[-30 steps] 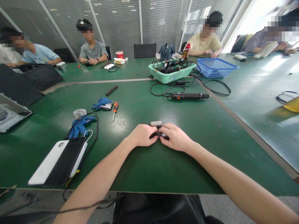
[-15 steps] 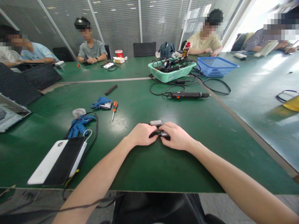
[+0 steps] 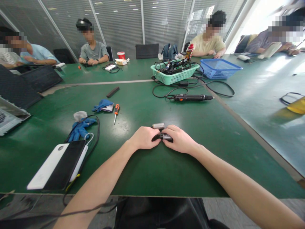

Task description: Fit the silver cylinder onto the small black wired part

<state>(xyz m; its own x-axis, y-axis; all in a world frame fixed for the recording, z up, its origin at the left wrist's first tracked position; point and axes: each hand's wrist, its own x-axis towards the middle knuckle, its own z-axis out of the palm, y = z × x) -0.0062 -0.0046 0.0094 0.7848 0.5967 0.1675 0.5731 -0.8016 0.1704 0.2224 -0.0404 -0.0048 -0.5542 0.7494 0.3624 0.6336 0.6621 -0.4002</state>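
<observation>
I have a small dark piece (image 3: pixel 167 137) between my left hand (image 3: pixel 144 137) and right hand (image 3: pixel 179 138), over the worktop (image 3: pixel 154 171) in front of me. The fingers of both pinch it, 1 hand at each end; I cannot tell whether it is 1 part or 2 joined. I judge this step to be close two-handed handling. A silvery block (image 3: pixel 158 126) lies just beyond my fingers. The next move, I think, calls for an even grip on both sides. The orange-handled screwdriver (image 3: pixel 116 109) lies well apart, untouched.
</observation>
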